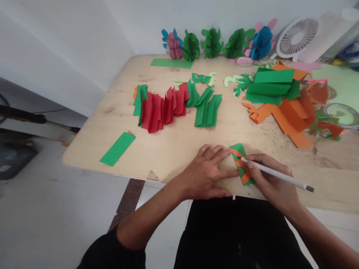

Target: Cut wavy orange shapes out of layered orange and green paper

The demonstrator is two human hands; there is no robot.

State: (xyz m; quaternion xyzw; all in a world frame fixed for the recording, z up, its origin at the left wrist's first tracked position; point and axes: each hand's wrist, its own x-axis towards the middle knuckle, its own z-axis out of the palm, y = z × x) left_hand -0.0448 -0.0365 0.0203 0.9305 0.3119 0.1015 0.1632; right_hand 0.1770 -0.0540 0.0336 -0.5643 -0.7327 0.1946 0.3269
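My right hand [276, 181] grips a white pencil [276, 174] with a dark end. Its tip touches an orange paper cutout [245, 172], which lies flat on a small green paper piece [239, 148] near the table's front edge. Spread flat on the table, my left hand [206, 173] has its fingertips against the left side of the orange cutout and green piece. To the left lies a green paper strip [118, 148]. Beyond my hands stand folded red papers [164, 106] and folded green papers [208, 110].
Several paper figures, including a blue one [261, 42] and a pink one [174, 45], line the wall beside a white fan [298, 35]. Green folded strips [270, 86] and orange paper [294, 112] pile up at the right, near a tape roll [342, 114]. Curly green scraps [201, 78] lie mid-table.
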